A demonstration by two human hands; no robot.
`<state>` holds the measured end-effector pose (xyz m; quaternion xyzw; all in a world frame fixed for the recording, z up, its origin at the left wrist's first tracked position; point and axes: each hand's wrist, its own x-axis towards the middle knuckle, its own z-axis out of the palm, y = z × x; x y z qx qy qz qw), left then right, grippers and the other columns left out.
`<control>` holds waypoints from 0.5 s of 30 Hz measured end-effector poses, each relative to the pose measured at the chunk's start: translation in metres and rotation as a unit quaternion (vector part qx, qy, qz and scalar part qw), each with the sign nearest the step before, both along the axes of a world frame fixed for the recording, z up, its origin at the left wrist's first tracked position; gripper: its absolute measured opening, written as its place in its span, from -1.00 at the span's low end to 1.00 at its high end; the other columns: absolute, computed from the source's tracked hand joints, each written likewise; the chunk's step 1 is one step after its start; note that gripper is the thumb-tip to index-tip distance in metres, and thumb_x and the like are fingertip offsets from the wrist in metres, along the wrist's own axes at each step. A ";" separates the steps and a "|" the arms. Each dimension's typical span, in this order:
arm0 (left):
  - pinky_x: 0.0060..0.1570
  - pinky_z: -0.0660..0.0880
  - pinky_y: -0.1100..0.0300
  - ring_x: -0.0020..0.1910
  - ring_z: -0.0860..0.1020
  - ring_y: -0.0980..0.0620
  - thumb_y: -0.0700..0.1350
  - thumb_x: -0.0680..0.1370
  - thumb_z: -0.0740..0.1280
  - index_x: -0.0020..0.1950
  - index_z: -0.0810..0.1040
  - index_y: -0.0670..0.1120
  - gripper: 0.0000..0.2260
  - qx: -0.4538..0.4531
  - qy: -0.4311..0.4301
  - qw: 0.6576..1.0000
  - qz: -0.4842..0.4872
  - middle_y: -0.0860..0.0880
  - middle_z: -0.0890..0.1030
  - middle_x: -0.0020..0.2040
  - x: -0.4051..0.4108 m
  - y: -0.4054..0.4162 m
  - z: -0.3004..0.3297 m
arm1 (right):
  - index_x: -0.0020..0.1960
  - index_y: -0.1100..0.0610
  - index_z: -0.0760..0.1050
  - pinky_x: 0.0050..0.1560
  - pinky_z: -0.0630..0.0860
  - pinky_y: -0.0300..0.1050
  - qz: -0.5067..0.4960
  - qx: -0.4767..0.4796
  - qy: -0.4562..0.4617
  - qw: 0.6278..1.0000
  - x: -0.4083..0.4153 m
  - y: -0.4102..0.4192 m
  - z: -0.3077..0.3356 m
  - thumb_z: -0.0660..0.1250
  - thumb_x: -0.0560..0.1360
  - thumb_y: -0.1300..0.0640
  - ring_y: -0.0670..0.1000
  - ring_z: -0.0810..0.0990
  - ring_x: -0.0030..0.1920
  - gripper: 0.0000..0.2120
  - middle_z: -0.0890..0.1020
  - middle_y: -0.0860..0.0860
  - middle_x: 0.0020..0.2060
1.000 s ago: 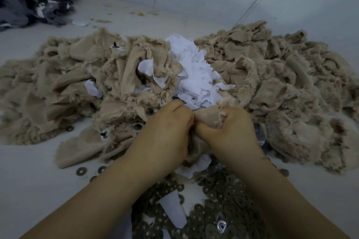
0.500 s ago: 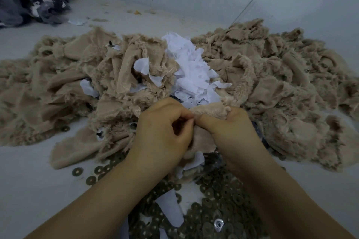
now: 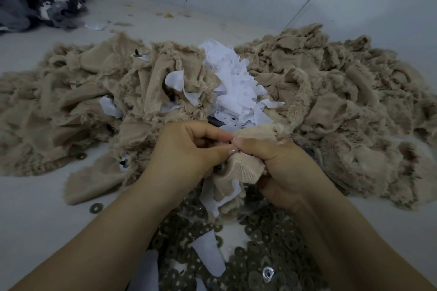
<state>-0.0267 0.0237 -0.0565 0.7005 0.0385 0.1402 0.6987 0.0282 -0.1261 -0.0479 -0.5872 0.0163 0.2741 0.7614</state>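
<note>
— What are your fingers [image 3: 212, 134] doing?
— On my left hand [image 3: 186, 149] they're curled, pinching the beige fabric scrap [image 3: 246, 168]. My right hand [image 3: 283, 168] is clamped on it too, fingertips meeting.
— How does it lie?
— Lengthwise from above my fingers to below them, ribbed side towards me, over the washers [image 3: 272, 243]

dim, flat, bluish light; soft shadows; edges bowed by wide lens; foreground perhaps slightly blurred.

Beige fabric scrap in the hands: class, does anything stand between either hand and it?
Nothing visible does. The left hand and right hand both pinch the beige fabric scrap directly, fingers on the bare cloth.
</note>
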 end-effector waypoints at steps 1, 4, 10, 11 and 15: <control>-0.11 0.66 -0.05 -0.17 0.69 -0.20 -0.12 0.24 0.54 -0.18 0.73 -0.08 -0.82 -0.008 0.002 1.000 0.001 -0.14 0.72 -0.22 0.000 0.000 0.000 | 0.10 0.43 0.60 0.09 0.60 0.18 -0.003 0.002 0.004 1.000 0.000 0.000 0.000 0.52 0.15 0.19 0.34 0.66 0.08 -0.43 0.67 0.35 0.03; -0.05 0.65 -0.11 -0.14 0.69 -0.23 -0.10 0.22 0.53 -0.17 0.73 -0.10 -0.78 -0.029 0.002 1.000 0.000 -0.16 0.72 -0.19 0.001 -0.002 -0.001 | 0.11 0.43 0.59 0.08 0.60 0.18 -0.014 0.001 0.012 1.000 0.000 0.000 -0.002 0.51 0.25 0.27 0.34 0.66 0.07 -0.53 0.67 0.36 0.04; -0.05 0.65 -0.12 -0.13 0.69 -0.20 -0.14 0.30 0.52 -0.14 0.73 -0.09 -0.84 -0.042 -0.027 0.999 0.001 -0.15 0.72 -0.17 -0.001 -0.005 -0.003 | 0.00 0.39 0.64 -0.02 0.64 0.18 -0.047 -0.017 -0.001 0.999 0.001 0.000 -0.005 0.46 0.41 0.33 0.31 0.70 -0.05 -0.81 0.70 0.33 -0.06; -0.06 0.65 -0.11 -0.13 0.69 -0.19 -0.17 0.34 0.51 -0.13 0.73 -0.09 -0.88 -0.040 -0.032 0.999 0.007 -0.14 0.72 -0.17 -0.002 -0.007 -0.003 | -0.04 0.38 0.65 -0.11 0.67 0.12 -0.052 -0.017 -0.006 0.998 0.002 -0.001 -0.004 0.47 0.41 0.33 0.28 0.71 -0.12 -0.85 0.71 0.31 -0.11; -0.15 0.65 0.01 -0.18 0.67 -0.05 -0.30 0.47 0.47 -0.12 0.72 -0.08 -0.88 0.077 -0.081 0.993 0.049 -0.03 0.71 -0.19 -0.002 -0.007 -0.004 | -0.03 0.37 0.64 -0.08 0.66 0.13 -0.054 -0.050 -0.054 0.996 0.004 -0.004 -0.004 0.51 0.38 0.30 0.26 0.72 -0.12 -0.80 0.71 0.28 -0.13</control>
